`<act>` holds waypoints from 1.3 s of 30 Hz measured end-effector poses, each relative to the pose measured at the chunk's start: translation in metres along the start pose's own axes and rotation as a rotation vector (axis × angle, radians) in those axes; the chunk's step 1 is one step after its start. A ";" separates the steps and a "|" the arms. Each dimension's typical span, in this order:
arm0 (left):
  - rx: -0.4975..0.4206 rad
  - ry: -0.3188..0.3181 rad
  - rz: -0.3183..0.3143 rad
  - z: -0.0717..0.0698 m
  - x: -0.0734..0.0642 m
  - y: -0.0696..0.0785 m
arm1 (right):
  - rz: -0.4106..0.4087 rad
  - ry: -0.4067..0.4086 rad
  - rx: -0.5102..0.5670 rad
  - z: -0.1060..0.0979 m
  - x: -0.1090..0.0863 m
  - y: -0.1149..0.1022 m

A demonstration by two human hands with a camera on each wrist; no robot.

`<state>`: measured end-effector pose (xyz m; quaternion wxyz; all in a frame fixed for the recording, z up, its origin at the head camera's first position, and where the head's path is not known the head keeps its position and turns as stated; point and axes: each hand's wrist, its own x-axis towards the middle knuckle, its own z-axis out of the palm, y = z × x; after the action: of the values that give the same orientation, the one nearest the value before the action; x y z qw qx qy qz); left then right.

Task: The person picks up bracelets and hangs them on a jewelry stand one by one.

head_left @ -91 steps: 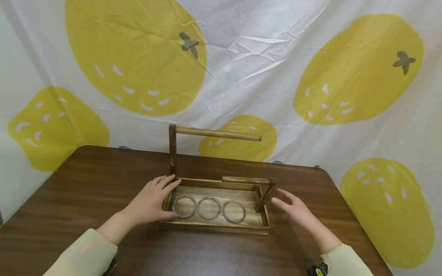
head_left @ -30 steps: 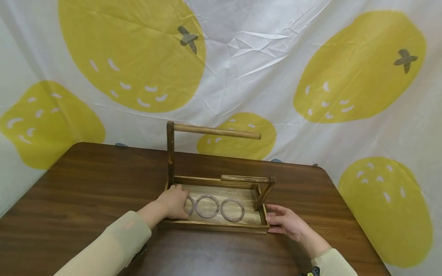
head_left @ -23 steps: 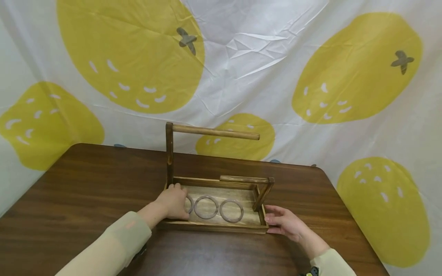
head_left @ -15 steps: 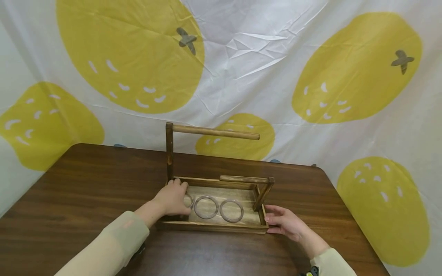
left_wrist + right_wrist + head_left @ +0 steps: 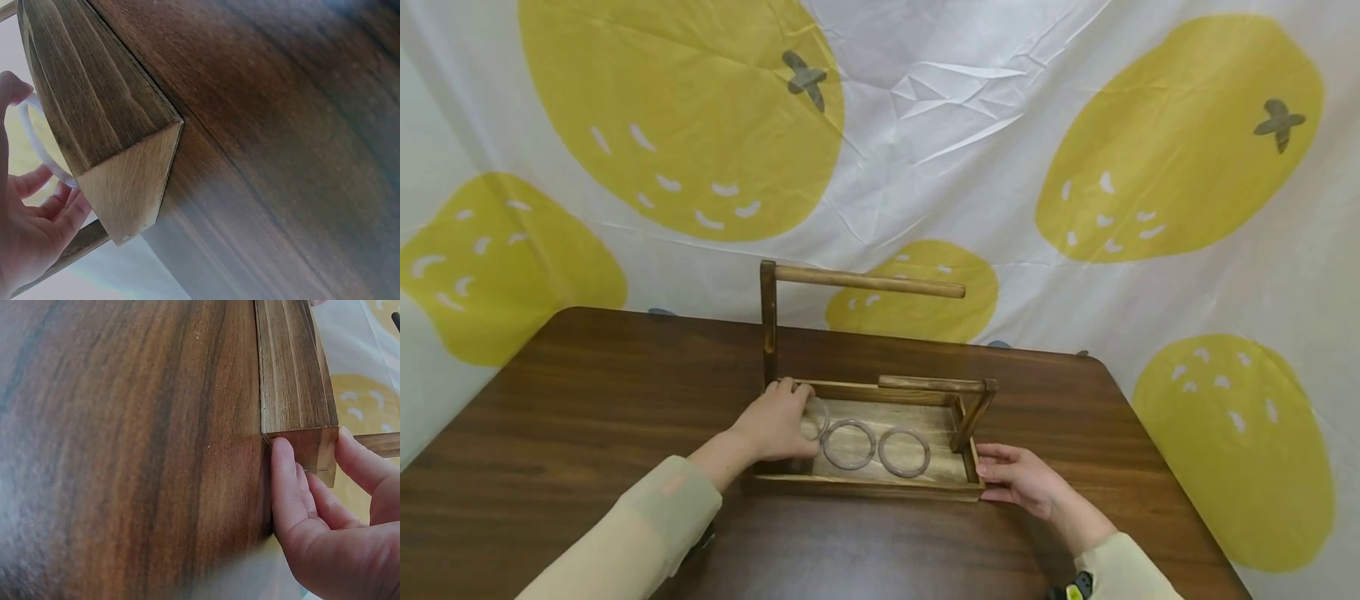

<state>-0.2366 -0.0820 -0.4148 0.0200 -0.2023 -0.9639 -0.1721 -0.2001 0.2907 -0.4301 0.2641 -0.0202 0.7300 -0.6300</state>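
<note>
A pale ring (image 5: pixel 39 145) is at the left end of a wooden tray (image 5: pixel 867 487), tilted and seemingly off its floor, pinched between the thumb and fingers of the left hand (image 5: pixel 775 423). Being round, it has no long axis; the tray's runs left to right. The left hand is nearer to the tall post (image 5: pixel 769 325) at the tray's left end, whose upper peg (image 5: pixel 870 281) points right, its free end above and rightward of the ring. The middle ring (image 5: pixel 848 467) and right ring (image 5: pixel 905 475) lie flat toward the front edge. The short peg (image 5: pixel 931 384) points left from the right end, where the right hand (image 5: pixel 1022 482) clamps the end wall between thumb and fingers. The tray stands on a table (image 5: pixel 880 550) before a patterned cloth (image 5: pixel 925 192).
</note>
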 end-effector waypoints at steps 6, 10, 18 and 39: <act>-0.035 0.015 0.008 -0.001 0.001 0.003 | 0.000 -0.006 0.008 -0.001 0.000 0.000; -0.063 0.013 0.000 -0.002 0.001 0.005 | 0.000 -0.012 0.011 0.000 -0.002 0.000; -0.127 0.013 -0.026 -0.004 0.004 0.010 | 0.007 -0.006 0.013 -0.001 -0.001 0.001; -0.317 0.117 -0.027 -0.011 0.008 0.022 | 0.005 -0.013 0.021 0.001 0.000 -0.001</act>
<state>-0.2355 -0.0640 -0.3962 0.0417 -0.1796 -0.9244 -0.3338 -0.1998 0.2897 -0.4288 0.2704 -0.0196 0.7217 -0.6369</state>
